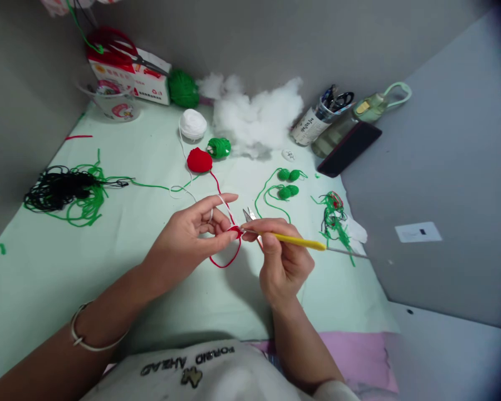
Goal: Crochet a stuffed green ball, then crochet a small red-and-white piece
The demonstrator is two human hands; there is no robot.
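Observation:
Between the thumb and fingers of my left hand is a small red crochet piece. White yarn runs over its raised index finger. My right hand grips a crochet hook with a yellow handle, its metal tip at the red piece. A loop of red yarn hangs below the piece. From the piece, red yarn leads up to a red yarn ball, and a white yarn ball sits behind that. Small scissors lie partly hidden behind my right hand.
White stuffing is heaped at the back. Small green crocheted balls lie right of centre. Black and green yarn is tangled at left, yarn scraps at right. A pen cup, bottle and phone stand back right.

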